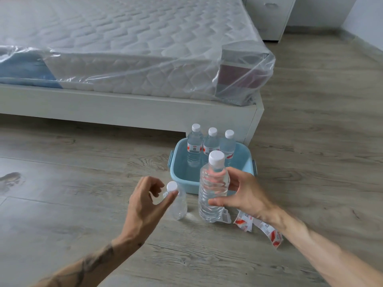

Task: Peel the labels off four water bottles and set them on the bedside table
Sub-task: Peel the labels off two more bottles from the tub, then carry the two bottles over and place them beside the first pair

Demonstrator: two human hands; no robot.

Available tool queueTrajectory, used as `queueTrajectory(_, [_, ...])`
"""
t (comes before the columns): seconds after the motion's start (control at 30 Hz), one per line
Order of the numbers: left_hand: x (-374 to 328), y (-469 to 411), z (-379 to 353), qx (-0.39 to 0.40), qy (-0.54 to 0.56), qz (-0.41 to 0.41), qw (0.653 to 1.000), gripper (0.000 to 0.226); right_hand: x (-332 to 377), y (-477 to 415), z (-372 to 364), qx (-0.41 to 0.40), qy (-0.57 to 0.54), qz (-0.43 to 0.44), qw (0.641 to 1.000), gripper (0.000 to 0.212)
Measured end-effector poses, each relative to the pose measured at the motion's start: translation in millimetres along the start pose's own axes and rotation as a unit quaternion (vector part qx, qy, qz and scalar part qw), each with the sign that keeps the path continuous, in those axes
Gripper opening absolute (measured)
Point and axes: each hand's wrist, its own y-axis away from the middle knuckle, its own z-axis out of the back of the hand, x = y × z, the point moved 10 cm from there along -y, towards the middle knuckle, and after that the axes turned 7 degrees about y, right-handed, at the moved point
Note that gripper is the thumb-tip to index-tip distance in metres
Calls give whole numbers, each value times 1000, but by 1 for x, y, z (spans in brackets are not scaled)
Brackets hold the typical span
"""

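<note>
Ribbed clear plastic marks the bare bottle [213, 189] standing upright on the grey wood-grain floor [83, 183], its label gone and its white screw cap on top; the right hand [244, 193] wraps it from the side, fingers curled behind the ridged body and thumb across the front. Beside it on the left a smaller-looking smooth unlabelled bottle [178, 204] also stands on the floor, and the left hand [145, 204] pinches loosely at its neck just under the white cap, thumb and forefinger closing on it while the other fingers stay curled. Three labelled bottles [211, 146] stand in a row inside a pale blue plastic tub [243, 162] with rounded corners and small side handles, set at the corner of the bed frame [124, 108]. Peeled labels [267, 228], thin white strips with red print, lie curled on the floor just right of the held bottle, partly under the right wrist. A quilted mattress [134, 38] wrapped in glossy crinkled film lies on the frame. A white drawer unit [269, 17] stands against the far wall.
</note>
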Motion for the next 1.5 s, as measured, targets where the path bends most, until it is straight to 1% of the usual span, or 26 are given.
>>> queueTrajectory(0.03, [19, 4, 7, -9, -12, 24, 1000, 35, -6, 0, -4, -5, -5, -8, 1000, 68])
queueTrajectory(0.07, [39, 8, 8, 7, -27, 49, 998, 40, -13, 0, -8, -9, -11, -18, 1000, 68])
queueTrajectory(0.13, [72, 16, -7, 82, -56, 93, 991, 59, -25, -1, -15, -16, -26, -35, 999, 68])
queueTrajectory(0.2, [94, 16, -26, 159, -59, 120, 978, 82, -37, -3, -22, -16, -30, -52, 998, 70])
queueTrajectory(0.23, [101, 13, -35, 187, -52, 131, 972, 89, -42, -4, -25, -16, -30, -59, 998, 70])
queueTrajectory(0.33, [109, -1, -59, 245, -27, 135, 960, 96, -57, -5, -30, -13, -21, -73, 997, 64])
queueTrajectory(0.43, [112, -15, -72, 278, -27, 132, 951, 88, -72, -6, -32, -9, -19, -83, 996, 57])
queueTrajectory(0.53, [113, -23, -77, 267, -19, 136, 954, 77, -88, -8, -32, -14, -20, -103, 994, 57])
queueTrajectory(0.63, [109, -20, -72, 211, -10, 133, 968, 70, -88, -11, -29, -29, -15, -110, 993, 58])
queueTrajectory(0.73, [92, -18, -64, 171, -8, 140, 975, 68, -73, -12, -19, -36, -13, -117, 992, 58])
queueTrajectory(0.8, [66, -22, -54, 152, 3, 150, 977, 67, -47, -12, -5, -39, -11, -111, 993, 59])
queueTrajectory(0.9, [3, -38, -29, 125, 20, 171, 977, 63, 5, 0, 30, -51, -21, -129, 990, 63])
queueTrajectory(1.0, [-89, -63, 4, 104, 31, 174, 979, 62, 72, 15, 81, -64, -32, -143, 987, 68])
queueTrajectory(1.13, [-241, -108, 54, 92, 56, 162, 981, 66, 188, 34, 173, -88, -32, -144, 985, 67])
queueTrajectory(1.23, [-372, -146, 95, 91, 42, 131, 986, 70, 289, 51, 251, -103, -37, -143, 984, 67])
queueTrajectory(1.33, [-497, -182, 127, 111, 22, 108, 988, 73, 387, 73, 338, -124, -46, -142, 981, 68])
queueTrajectory(1.43, [-607, -213, 147, 121, 1, 89, 989, 70, 472, 93, 425, -152, -49, -142, 977, 70])
queueTrajectory(1.5, [-670, -233, 150, 123, 0, 77, 989, 71, 511, 105, 481, -175, -53, -139, 973, 70])
